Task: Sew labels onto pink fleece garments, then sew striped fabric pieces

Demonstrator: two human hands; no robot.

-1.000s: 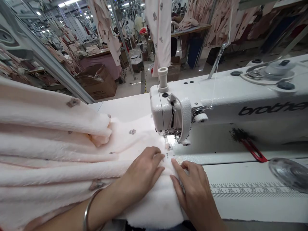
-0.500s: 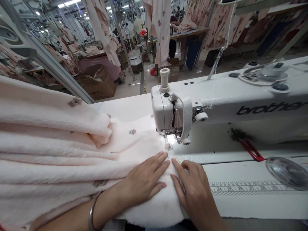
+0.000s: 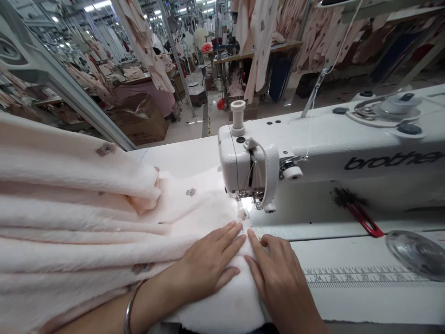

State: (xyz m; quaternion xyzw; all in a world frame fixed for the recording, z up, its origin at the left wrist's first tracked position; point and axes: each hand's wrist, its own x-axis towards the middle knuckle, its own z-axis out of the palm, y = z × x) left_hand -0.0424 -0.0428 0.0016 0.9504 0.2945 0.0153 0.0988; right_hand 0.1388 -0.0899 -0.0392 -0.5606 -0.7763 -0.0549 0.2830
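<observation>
Pale pink plush fabric (image 3: 194, 208) with small printed motifs runs in folds from the left to under the needle area of a white sewing machine (image 3: 236, 162). My left hand (image 3: 212, 260) lies flat on it, fingers spread, just in front of the lit presser foot. Beside it, my right hand (image 3: 278, 269) rests at the fabric's right edge, index finger and thumb apart, the other fingers curled. No object shows between its index finger and thumb.
On the machine bed lies a red-handled tool (image 3: 365, 220) beside dark bristles. Nearer the right edge is a clear round disc (image 3: 415, 255), above a printed ruler scale (image 3: 365, 277). A cardboard box (image 3: 144, 118) stands on the floor beyond the table.
Both hands have stayed almost in place on the fabric. The view has shifted slightly. In the background, the hanging pink cloth beyond the machine has swung to the right.
</observation>
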